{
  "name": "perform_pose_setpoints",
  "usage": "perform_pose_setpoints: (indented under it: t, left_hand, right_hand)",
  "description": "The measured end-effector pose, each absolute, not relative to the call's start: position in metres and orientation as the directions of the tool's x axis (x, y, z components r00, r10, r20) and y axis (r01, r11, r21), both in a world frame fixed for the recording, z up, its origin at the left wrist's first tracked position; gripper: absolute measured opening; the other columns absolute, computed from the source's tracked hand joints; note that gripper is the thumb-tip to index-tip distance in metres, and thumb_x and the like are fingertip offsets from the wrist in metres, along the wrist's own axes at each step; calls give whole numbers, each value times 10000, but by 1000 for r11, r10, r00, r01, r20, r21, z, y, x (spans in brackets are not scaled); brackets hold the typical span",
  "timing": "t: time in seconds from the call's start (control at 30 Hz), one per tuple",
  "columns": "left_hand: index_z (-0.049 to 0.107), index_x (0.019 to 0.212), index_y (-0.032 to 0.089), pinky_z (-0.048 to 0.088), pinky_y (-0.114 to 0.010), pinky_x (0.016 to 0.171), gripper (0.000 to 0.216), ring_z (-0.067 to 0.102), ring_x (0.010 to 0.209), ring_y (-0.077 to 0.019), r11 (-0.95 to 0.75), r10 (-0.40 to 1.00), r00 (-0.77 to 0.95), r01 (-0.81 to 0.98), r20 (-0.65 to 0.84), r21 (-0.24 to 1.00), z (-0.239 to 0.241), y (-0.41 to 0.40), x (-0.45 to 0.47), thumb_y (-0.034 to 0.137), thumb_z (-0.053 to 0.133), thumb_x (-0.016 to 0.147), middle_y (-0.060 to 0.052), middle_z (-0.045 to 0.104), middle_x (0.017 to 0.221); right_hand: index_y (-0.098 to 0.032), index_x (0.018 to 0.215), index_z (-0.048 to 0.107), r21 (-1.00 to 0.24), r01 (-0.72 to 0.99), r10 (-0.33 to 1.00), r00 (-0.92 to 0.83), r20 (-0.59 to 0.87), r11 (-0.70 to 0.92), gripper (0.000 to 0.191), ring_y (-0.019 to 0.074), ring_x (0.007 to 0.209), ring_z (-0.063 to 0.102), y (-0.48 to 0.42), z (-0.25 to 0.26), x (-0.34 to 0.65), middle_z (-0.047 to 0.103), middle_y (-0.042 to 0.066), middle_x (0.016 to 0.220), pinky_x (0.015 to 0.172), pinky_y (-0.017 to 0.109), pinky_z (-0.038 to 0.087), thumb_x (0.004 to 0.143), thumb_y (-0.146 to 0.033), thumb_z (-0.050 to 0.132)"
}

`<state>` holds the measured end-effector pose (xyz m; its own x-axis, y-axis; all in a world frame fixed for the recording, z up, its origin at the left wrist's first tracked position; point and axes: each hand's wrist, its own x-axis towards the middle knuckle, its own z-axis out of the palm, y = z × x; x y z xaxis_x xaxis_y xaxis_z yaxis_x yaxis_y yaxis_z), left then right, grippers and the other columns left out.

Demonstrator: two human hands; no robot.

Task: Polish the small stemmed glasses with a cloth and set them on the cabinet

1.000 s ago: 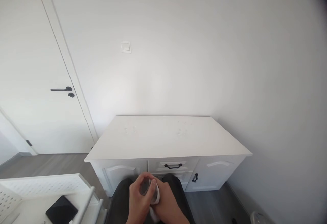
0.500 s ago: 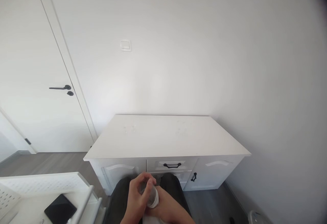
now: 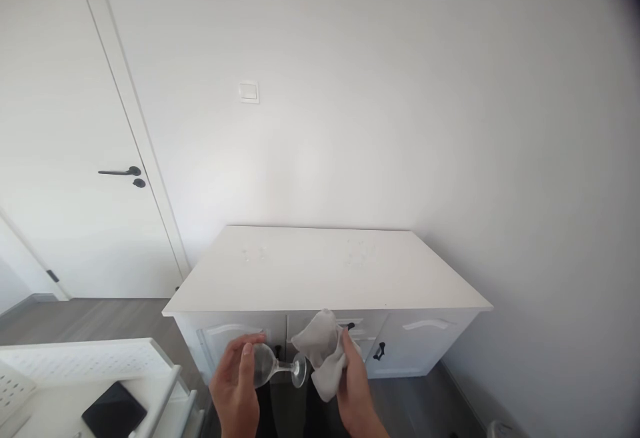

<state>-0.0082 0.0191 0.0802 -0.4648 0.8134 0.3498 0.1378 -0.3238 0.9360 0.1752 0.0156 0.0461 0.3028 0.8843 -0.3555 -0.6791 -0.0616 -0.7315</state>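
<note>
My left hand [image 3: 237,381] is closed round the bowl of a small stemmed wine glass [image 3: 285,366]. The glass lies on its side in the air, its foot pointing right. A crumpled white cloth [image 3: 327,358] hangs from my right hand [image 3: 354,385], pinched between thumb and fingers. The cloth's left edge is close to the foot of the glass; whether they touch I cannot tell. Both hands are in front of the white cabinet [image 3: 320,278], below the level of its top.
Several small clear marks or drops show on the cabinet top. Black handles [image 3: 380,351] stick out from its front. At lower left a white cart [image 3: 165,385] holds a black flat object [image 3: 115,410]. A white door [image 3: 90,225] stands at the left.
My hands, earlier close together over the glass, have moved apart. The glass now shows lying sideways in my left hand, and the cloth has come up in my right hand.
</note>
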Motion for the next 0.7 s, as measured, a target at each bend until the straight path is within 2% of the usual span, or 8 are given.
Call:
perform_pose_setpoints:
  t: [0.13,0.27,0.33,0.4,0.5,0.57,0.63,0.7]
  left_hand:
    - [752,908,225,547,-326,866,274,715,933,-247,-425,783,-444,132,436,896,81,9,13,451,616,980,-61,783,923]
    - [732,845,232,553,-334,831,268,711,876,-252,-522,757,-460,1,464,853,83,-2,38,491,707,909,-60,762,882]
    - [740,832,221,556,-322,820,330,714,883,-255,-397,830,-451,-66,328,915,82,1,43,548,726,877,-70,770,890]
    - [742,841,198,575,-331,802,402,725,890,-268,-155,907,-420,-257,35,954,79,9,43,600,724,852,-91,782,898]
    - [726,853,171,599,-356,749,432,742,869,-285,92,910,-293,-544,-292,834,74,19,41,603,726,838,-115,784,878]
    - [723,870,173,589,-333,758,377,734,878,-265,14,933,-306,-495,-190,868,74,20,37,550,712,876,-106,780,897]
    - [719,880,192,573,-315,789,277,718,890,-243,-225,945,-298,-302,133,926,78,18,30,467,698,913,-84,770,911]
    - [721,904,216,564,-330,824,155,712,882,-238,-470,881,-122,-125,457,874,84,16,21,370,710,910,-62,758,901]
  right_hand:
    - [-172,865,742,-680,-707,951,34,-308,-194,602,241,643,646,12,55,154,703,69,716,540,313,497,913,-736,538]
    - [-226,626,560,-837,-539,933,243,-266,-98,463,164,521,481,9,51,129,487,-39,554,499,274,410,887,-597,652]
    - [-244,611,485,-923,-384,889,431,-154,27,452,154,532,435,8,46,128,418,-55,571,516,278,391,926,-537,623]
    - [-246,612,478,-955,-125,832,531,163,267,450,163,576,444,3,41,135,431,-37,617,570,301,399,973,-498,567]
    - [-235,579,538,-838,106,740,421,525,535,476,176,615,483,-1,37,145,522,5,660,638,340,416,929,-549,620]
    - [-235,596,538,-873,45,780,430,455,485,485,174,603,482,2,37,147,522,2,655,621,336,428,931,-581,604]
    - [-240,638,509,-946,-76,852,463,247,315,464,164,562,470,10,38,143,479,-24,622,563,311,435,970,-562,547]
    - [-242,650,513,-975,-164,909,412,68,147,430,156,496,459,19,39,138,458,-42,567,489,289,420,955,-540,571]
